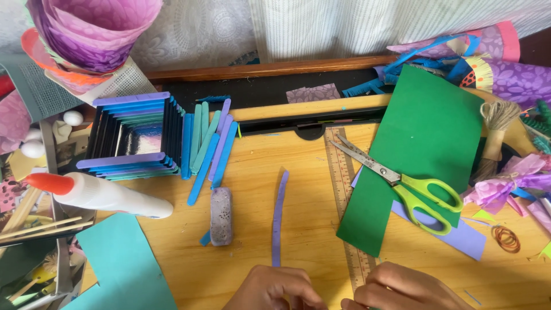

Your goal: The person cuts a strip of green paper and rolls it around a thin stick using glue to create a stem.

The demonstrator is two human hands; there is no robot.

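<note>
1. While both hands sit at the bottom edge of the view, the long narrow purple paper strip [279, 218] lies flat on the yellow wooden table [310, 172], its lower end running down to the left hand [270, 290].
2. The left hand is curled loosely with fingers bent inward; whether it pinches the strip's end cannot be told, since the fingertips are hidden.
3. The right hand [402, 290], just right of the strip, is likewise curled, its fingers meeting those of the left hand; what it holds, if anything, cannot be told.
4. Judging by what lies around, some work looks done: up and left of the strip stands a square box built of stacked blue and purple craft sticks [133, 136], with loose blue, teal and purple sticks [208, 143] beside it.
5. Cutting also seems to have happened: right of the strip, green-handled scissors [402, 181] rest open on a notched green card sheet [425, 149], over a wooden ruler [344, 195].
6. Left of the strip lie a grey speckled block [221, 216] and a white glue bottle with an orange cap [97, 194]; the strip itself looks not yet attached to anything.
</note>
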